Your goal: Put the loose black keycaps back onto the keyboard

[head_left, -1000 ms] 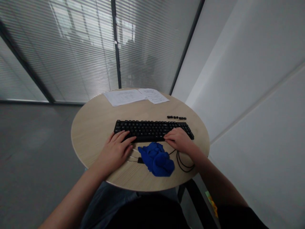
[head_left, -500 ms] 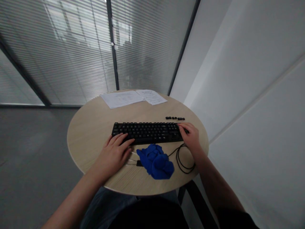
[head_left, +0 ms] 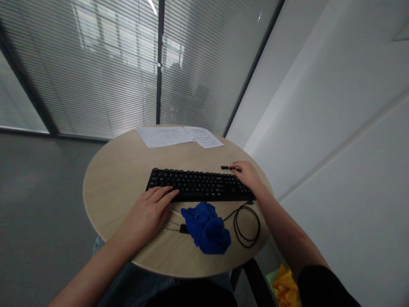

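A black keyboard (head_left: pixel 198 185) lies across the round table. My left hand (head_left: pixel 152 209) rests with its fingers spread over the keyboard's lower left corner, holding nothing. Beyond the keyboard's right end, my right hand (head_left: pixel 245 171) reaches into a short row of loose black keycaps (head_left: pixel 224 167). Its thumb and fingers close round a keycap there, and the hand hides part of the row. Close in front of the keyboard lies a crumpled blue cloth (head_left: pixel 207 228). Thin metal prongs and a black handle end (head_left: pixel 183 229) stick out from the cloth's left side, partly under my left hand.
A coiled black cable (head_left: pixel 247 226) lies right of the cloth. Printed sheets of paper (head_left: pixel 166 136) are at the table's (head_left: pixel 108 183) far edge. A white wall (head_left: pixel 335 128) stands close on the right. Something yellow (head_left: pixel 285 288) is below the table at the lower right.
My right hand has moved from the keyboard's upper right keys up and left to the loose keycaps. My left hand stays at the lower left corner. The camera view has shifted slightly.
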`<move>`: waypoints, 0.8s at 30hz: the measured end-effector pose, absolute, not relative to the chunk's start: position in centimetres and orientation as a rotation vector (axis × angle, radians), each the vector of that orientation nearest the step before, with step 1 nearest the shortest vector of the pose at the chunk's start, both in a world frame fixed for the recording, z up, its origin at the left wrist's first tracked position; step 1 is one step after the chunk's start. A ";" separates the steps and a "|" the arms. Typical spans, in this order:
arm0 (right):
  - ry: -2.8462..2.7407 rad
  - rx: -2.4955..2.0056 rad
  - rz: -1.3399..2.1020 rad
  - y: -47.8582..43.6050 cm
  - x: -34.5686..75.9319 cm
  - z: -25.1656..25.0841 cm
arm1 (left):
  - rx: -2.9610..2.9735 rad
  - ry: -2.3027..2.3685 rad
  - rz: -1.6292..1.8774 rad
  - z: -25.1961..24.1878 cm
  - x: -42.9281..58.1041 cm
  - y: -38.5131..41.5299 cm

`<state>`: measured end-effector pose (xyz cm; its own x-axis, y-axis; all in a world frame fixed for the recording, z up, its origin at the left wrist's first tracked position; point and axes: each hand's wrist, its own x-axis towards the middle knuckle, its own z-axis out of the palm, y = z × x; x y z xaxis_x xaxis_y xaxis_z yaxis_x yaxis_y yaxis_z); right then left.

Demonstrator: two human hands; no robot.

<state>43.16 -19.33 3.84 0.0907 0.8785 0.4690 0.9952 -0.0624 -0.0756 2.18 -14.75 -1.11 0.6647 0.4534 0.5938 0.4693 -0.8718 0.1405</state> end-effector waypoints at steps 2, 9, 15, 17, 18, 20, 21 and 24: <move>-1.848 -2.156 -0.341 -17.1 43.7 4.2 | -2.828 -0.808 -0.984 -1.3 2.2 -14.7; -1.884 -2.480 -0.154 -12.2 43.7 4.5 | -2.801 -0.869 -0.892 -1.3 1.9 -14.8; -1.919 -2.457 -0.103 -11.2 43.2 4.1 | -2.808 -0.853 -0.896 -1.4 2.0 -14.7; -1.909 -2.438 -0.100 -11.3 42.9 4.2 | -2.804 -0.844 -0.898 -1.4 2.0 -14.7; -1.896 -2.409 -0.099 -11.5 42.7 4.4 | -2.802 -0.839 -0.891 -1.4 2.0 -14.7; -1.850 -2.296 -0.099 -12.4 42.3 4.8 | -2.794 -0.834 -0.868 -1.3 2.0 -14.7; -1.823 -2.214 -0.099 -13.1 42.0 5.0 | -2.787 -0.837 -0.857 -1.3 2.0 -14.7; -1.749 -1.949 -0.070 -16.6 41.3 5.3 | -2.774 -0.841 -0.837 -1.3 2.1 -14.7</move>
<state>41.33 -16.64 5.29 0.1665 0.9140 0.3699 0.9406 -0.0346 -0.3377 2.12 -14.69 -1.27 0.6917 0.4762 0.5430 0.5451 -0.8374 0.0400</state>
